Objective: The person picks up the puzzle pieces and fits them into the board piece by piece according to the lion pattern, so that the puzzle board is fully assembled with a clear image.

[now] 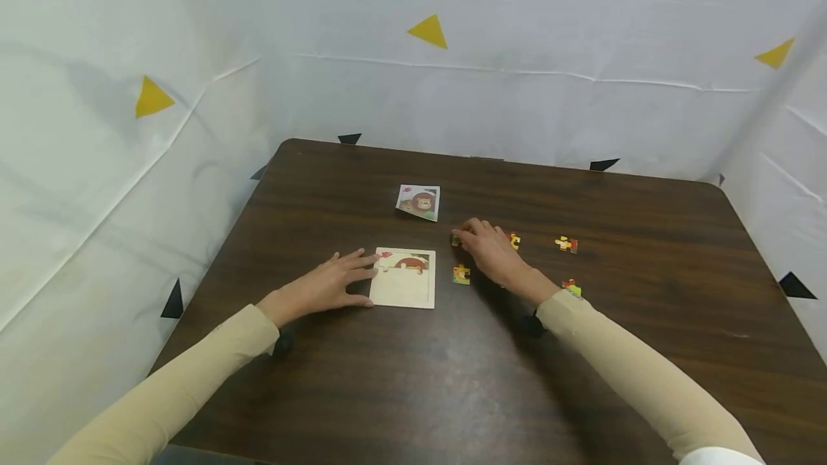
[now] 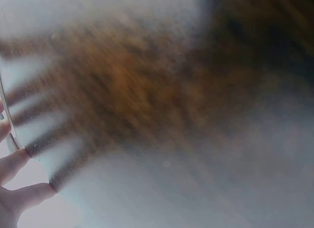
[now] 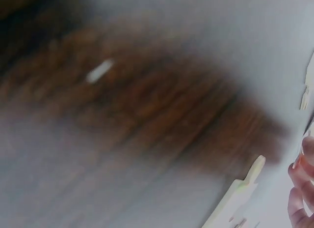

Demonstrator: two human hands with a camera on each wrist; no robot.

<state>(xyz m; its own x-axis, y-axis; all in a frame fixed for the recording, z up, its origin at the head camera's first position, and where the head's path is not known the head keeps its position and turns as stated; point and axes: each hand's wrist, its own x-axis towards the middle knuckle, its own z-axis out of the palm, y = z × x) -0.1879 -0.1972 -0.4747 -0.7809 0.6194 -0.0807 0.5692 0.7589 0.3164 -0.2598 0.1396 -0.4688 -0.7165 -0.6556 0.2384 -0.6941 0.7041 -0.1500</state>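
A square puzzle board (image 1: pixel 402 289) lies on the table, its top strip filled with picture pieces and its lower part bare pale wood. My left hand (image 1: pixel 325 283) rests with fingers spread along the board's left edge; those fingers (image 2: pixel 30 196) also show in the left wrist view. To the right of the board, my right hand (image 1: pixel 494 253) pinches a small puzzle piece (image 1: pixel 456 240) between thumb and fingers, mostly covered by them. In the right wrist view only the curled fingertips (image 3: pixel 300 181) appear at the edge. Just below that hand lies a loose puzzle piece (image 1: pixel 461 275).
A picture card (image 1: pixel 418 203) of a lion, one corner curled, lies behind the board. More loose pieces lie to the right: one partly behind the right hand (image 1: pixel 515 241), a yellow-red piece (image 1: pixel 566 244) and a green-red piece (image 1: pixel 572 288) by the sleeve. White sheets (image 1: pixel 517 113) surround the dark table (image 1: pixel 400 379).
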